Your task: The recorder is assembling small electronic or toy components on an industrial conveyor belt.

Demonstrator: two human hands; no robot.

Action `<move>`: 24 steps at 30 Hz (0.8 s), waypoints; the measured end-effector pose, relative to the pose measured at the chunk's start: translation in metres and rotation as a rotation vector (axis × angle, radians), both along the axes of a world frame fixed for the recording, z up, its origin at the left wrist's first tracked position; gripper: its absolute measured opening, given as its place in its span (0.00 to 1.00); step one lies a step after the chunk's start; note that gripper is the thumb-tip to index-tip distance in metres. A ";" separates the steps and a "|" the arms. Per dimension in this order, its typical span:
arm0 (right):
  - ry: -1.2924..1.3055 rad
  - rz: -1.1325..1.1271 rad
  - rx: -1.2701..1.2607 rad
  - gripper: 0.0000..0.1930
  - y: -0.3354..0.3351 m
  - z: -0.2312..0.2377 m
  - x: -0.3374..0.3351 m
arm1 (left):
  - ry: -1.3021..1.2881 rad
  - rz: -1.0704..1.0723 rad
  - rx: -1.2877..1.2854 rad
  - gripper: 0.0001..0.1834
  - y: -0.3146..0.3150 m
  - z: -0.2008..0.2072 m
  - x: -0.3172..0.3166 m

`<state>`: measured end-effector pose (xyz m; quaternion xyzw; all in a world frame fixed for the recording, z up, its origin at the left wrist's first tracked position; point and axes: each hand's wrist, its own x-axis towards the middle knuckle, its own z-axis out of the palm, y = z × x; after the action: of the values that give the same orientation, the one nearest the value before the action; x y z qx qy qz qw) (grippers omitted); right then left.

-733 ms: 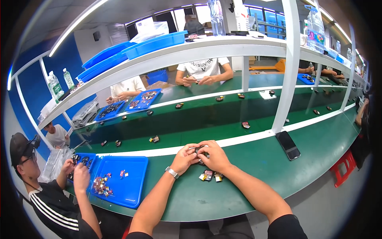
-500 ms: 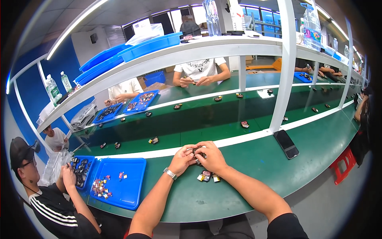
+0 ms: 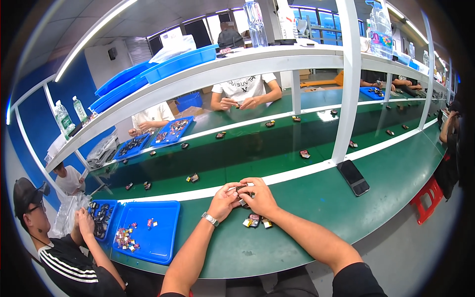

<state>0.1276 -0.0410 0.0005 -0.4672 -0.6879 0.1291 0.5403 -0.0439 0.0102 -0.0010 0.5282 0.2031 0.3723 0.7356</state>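
You have a small dark part [image 3: 242, 190] pinched between both hands, just above the near edge of the green bench [image 3: 307, 218]. Your left hand [image 3: 223, 200] is curled, thumb and fingertips closed on the part's left side; your right hand [image 3: 258, 197] is closed over its right side and covers most of it, so its shape is hard to tell. Both grips look fingertip-only, and that is the risk: if you press or twist unevenly, the part could pop free and skid across the bench.

Right below your right hand lies a little cluster of loose parts [image 3: 256, 221]. A dropped piece landing there could get mixed in, and your right wrist could sweep them toward the edge if it sinks.

Left of your left forearm sits a blue tray [image 3: 163, 242] holding small bits. Up and to the right of your right hand a phone [image 3: 353, 177] lies flat beside a white post [image 3: 346, 89]. Beyond your hands runs the belt [image 3: 257, 158], dotted with more pieces.
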 end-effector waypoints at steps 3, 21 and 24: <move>0.015 -0.019 -0.009 0.07 0.001 -0.001 0.000 | -0.019 0.000 -0.005 0.17 -0.001 0.002 0.001; -0.135 -0.073 0.104 0.07 -0.004 0.009 -0.004 | -0.031 0.074 0.042 0.13 -0.001 0.001 0.004; -0.109 -0.074 0.079 0.08 -0.003 0.006 -0.003 | -0.040 0.072 0.025 0.13 -0.001 -0.002 0.005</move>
<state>0.1241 -0.0442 0.0066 -0.4770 -0.7031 0.0561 0.5244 -0.0392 0.0087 -0.0031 0.5222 0.2027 0.4113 0.7191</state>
